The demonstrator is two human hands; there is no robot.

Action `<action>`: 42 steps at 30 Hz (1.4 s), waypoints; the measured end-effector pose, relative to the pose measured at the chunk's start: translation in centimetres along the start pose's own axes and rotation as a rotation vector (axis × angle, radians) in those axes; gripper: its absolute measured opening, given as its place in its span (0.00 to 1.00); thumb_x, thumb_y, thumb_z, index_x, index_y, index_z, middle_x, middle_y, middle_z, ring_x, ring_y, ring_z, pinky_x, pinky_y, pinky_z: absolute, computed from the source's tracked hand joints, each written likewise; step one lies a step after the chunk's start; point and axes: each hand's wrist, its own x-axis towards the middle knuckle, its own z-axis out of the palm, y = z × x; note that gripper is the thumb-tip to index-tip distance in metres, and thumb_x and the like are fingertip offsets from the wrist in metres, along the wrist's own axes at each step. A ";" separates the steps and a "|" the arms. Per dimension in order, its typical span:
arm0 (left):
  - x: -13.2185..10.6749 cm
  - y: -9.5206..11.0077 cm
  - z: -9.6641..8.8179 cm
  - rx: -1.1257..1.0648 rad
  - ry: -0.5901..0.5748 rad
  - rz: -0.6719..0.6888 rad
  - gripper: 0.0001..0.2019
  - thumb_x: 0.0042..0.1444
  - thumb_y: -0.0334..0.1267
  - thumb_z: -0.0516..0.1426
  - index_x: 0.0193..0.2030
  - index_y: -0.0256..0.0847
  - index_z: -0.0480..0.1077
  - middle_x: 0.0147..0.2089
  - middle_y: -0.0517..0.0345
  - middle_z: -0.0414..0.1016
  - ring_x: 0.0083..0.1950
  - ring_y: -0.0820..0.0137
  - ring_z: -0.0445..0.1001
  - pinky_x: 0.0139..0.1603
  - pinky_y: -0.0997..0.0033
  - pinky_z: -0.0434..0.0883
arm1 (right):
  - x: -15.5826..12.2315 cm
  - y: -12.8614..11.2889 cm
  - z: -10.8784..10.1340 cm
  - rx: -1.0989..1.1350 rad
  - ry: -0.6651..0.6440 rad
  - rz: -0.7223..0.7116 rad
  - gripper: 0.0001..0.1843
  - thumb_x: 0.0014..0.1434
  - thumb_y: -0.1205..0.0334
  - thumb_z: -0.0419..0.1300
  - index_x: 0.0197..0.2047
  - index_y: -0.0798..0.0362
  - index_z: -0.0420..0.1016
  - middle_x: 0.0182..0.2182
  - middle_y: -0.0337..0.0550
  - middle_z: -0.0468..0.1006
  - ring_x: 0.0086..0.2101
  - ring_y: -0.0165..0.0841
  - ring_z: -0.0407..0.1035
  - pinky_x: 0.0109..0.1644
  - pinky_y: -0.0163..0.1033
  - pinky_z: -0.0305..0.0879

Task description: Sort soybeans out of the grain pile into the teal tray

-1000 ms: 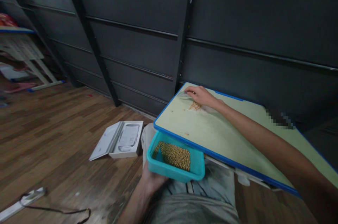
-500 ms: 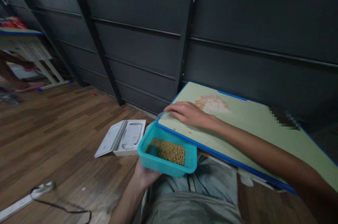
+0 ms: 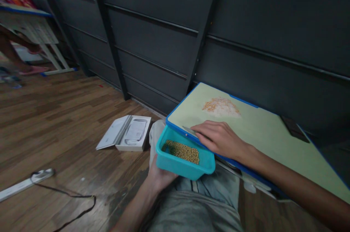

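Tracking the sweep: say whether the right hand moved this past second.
Yes: right hand slid from the table's far corner to its near edge, above the tub.

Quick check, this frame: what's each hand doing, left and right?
Left hand: closed under the teal tray of soybeans, holding it.
Right hand: open, lying flat on a thin clear strip at the table edge.

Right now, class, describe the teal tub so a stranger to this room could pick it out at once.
Find the pale green table with the blue edge against the dark wall. Below its near left edge, the left hand holds a teal tub. Unlike the open white box on the floor nearby, it is bright teal and holds yellow beans.
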 end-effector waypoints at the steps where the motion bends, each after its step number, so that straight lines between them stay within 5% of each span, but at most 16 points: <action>1: 0.0 -0.4 0.3 0.014 0.018 0.007 0.26 0.68 0.45 0.54 0.69 0.36 0.69 0.59 0.42 0.84 0.65 0.49 0.78 0.72 0.40 0.67 | -0.4 -0.3 0.0 -0.002 0.001 0.000 0.18 0.76 0.57 0.52 0.61 0.41 0.79 0.51 0.44 0.86 0.48 0.41 0.81 0.53 0.51 0.76; 9: -0.3 -2.6 2.6 0.085 0.079 -0.036 0.25 0.67 0.49 0.56 0.65 0.37 0.74 0.60 0.42 0.83 0.69 0.47 0.73 0.72 0.42 0.66 | -0.8 0.0 -0.6 0.084 0.063 0.023 0.18 0.75 0.58 0.55 0.62 0.40 0.79 0.53 0.43 0.85 0.48 0.39 0.82 0.55 0.50 0.78; 16: -0.3 -2.5 1.9 0.093 0.078 -0.037 0.29 0.64 0.54 0.59 0.67 0.40 0.71 0.62 0.41 0.81 0.71 0.45 0.71 0.73 0.36 0.64 | -0.7 3.0 -0.2 -0.018 0.092 0.139 0.17 0.73 0.58 0.57 0.60 0.41 0.80 0.51 0.44 0.86 0.44 0.43 0.82 0.51 0.52 0.77; 22: -0.3 -1.9 0.4 0.114 0.108 -0.025 0.25 0.67 0.46 0.56 0.67 0.39 0.72 0.58 0.41 0.84 0.69 0.48 0.74 0.73 0.39 0.65 | 1.1 8.5 -1.7 -0.127 0.227 0.284 0.17 0.72 0.59 0.56 0.57 0.46 0.83 0.53 0.48 0.85 0.51 0.47 0.79 0.57 0.53 0.72; 26: -0.1 -1.2 -0.2 0.143 0.094 -0.004 0.22 0.67 0.47 0.56 0.61 0.39 0.77 0.56 0.42 0.85 0.67 0.48 0.76 0.72 0.39 0.67 | 3.5 14.4 -3.4 -0.178 0.285 0.489 0.17 0.71 0.61 0.57 0.55 0.50 0.84 0.48 0.50 0.87 0.45 0.47 0.81 0.51 0.50 0.73; 32: -0.4 -0.3 -0.5 0.240 0.118 0.028 0.18 0.67 0.45 0.54 0.51 0.39 0.82 0.52 0.43 0.87 0.63 0.48 0.79 0.70 0.43 0.70 | 6.3 21.4 -3.3 -0.119 0.234 0.372 0.15 0.72 0.65 0.56 0.53 0.51 0.84 0.50 0.50 0.85 0.51 0.44 0.77 0.60 0.51 0.68; 42: -0.6 1.0 -2.6 0.089 0.130 0.042 0.21 0.69 0.41 0.52 0.64 0.42 0.74 0.57 0.46 0.85 0.69 0.51 0.74 0.74 0.39 0.64 | 6.6 23.7 -0.5 0.015 0.196 0.446 0.14 0.70 0.64 0.57 0.48 0.52 0.86 0.47 0.52 0.87 0.47 0.45 0.80 0.56 0.47 0.71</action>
